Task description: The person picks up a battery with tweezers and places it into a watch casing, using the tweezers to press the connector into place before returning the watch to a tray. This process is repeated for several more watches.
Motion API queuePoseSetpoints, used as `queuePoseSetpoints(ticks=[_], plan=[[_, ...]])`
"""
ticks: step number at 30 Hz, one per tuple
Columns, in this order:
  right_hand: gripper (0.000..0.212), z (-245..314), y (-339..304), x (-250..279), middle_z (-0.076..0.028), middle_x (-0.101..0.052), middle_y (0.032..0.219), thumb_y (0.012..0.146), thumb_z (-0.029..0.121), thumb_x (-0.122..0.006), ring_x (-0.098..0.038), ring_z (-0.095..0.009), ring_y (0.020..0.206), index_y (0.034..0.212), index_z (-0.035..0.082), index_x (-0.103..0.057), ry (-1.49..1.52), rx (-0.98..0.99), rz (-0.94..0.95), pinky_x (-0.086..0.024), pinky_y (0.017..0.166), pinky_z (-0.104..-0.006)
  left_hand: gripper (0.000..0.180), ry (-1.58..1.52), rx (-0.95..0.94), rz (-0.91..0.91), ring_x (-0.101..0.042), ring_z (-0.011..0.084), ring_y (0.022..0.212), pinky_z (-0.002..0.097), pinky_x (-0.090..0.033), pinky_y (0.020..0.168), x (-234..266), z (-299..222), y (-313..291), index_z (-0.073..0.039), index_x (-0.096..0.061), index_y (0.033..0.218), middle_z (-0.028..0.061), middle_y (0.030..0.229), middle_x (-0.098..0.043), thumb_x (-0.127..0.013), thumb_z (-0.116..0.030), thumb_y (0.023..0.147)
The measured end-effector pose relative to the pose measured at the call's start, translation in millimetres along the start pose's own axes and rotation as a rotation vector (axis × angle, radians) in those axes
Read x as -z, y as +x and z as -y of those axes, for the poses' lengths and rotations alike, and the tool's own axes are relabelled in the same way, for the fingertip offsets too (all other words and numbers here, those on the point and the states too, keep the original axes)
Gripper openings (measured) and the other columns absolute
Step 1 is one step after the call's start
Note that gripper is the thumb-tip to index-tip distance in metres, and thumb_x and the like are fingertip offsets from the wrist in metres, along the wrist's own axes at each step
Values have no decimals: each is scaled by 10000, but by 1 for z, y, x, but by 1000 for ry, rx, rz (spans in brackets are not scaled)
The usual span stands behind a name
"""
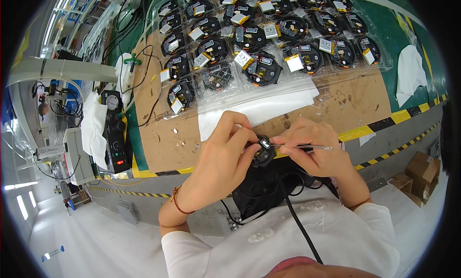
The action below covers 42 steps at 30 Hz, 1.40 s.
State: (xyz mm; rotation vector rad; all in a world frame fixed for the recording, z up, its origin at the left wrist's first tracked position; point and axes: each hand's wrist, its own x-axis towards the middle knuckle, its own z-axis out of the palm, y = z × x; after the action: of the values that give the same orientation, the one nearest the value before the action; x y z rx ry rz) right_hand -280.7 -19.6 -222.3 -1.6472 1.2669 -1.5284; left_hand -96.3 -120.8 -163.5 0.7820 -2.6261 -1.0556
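My left hand is closed on a small round black electronic module, pinching its rim over the front edge of the bench. A board and a pale label show inside the module. In my right hand are slim metal tweezers, lying almost level with their tips at the module's right side. What the tips touch is too small to make out. Farther back, a clear plastic tray holds rows of similar round modules, many with a silver battery attached. One compartment holds a dark gridded piece.
Brown cardboard and a white cloth lie before the tray. A black dispenser box with a gauge stands left, near a syringe and cables. Yellow-black tape marks the bench edge. Cardboard boxes sit at right.
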Motion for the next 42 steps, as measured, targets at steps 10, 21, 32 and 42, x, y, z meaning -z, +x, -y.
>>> queuePoseSetpoints(ticks=[10,21,32,42], plan=[[199,-7,-2,5,-104,-696,913,767,-4,-708,-712,-286,828,905,83,-594,61,143,69,-578,673,-329,238,-142,100,-119,-625,161,855,273,-565,748,4,2,-10,17,-653,981,86,1017,-545,-681,100,760],[226,-6,-1,3,-113,-695,917,757,3,-715,-709,-330,850,889,100,-559,77,278,41,-598,686,-398,153,-233,90,-216,-670,168,802,269,-580,693,-5,9,-9,40,-649,910,88,917,-618,-695,82,770],[245,-5,-2,5,-112,-698,911,733,-29,-720,-710,-316,863,887,83,-566,127,224,66,-592,714,-362,132,-134,-5,-303,-652,182,711,271,-553,600,-14,12,-8,-5,-649,869,81,856,-638,-711,46,764],[193,-8,-3,8,-152,-688,917,735,-38,-707,-713,-292,823,879,47,-612,51,190,127,-599,691,-351,154,-71,-70,-282,-649,162,741,254,-552,635,-14,8,-5,14,-673,858,90,862,-650,-728,80,731]])
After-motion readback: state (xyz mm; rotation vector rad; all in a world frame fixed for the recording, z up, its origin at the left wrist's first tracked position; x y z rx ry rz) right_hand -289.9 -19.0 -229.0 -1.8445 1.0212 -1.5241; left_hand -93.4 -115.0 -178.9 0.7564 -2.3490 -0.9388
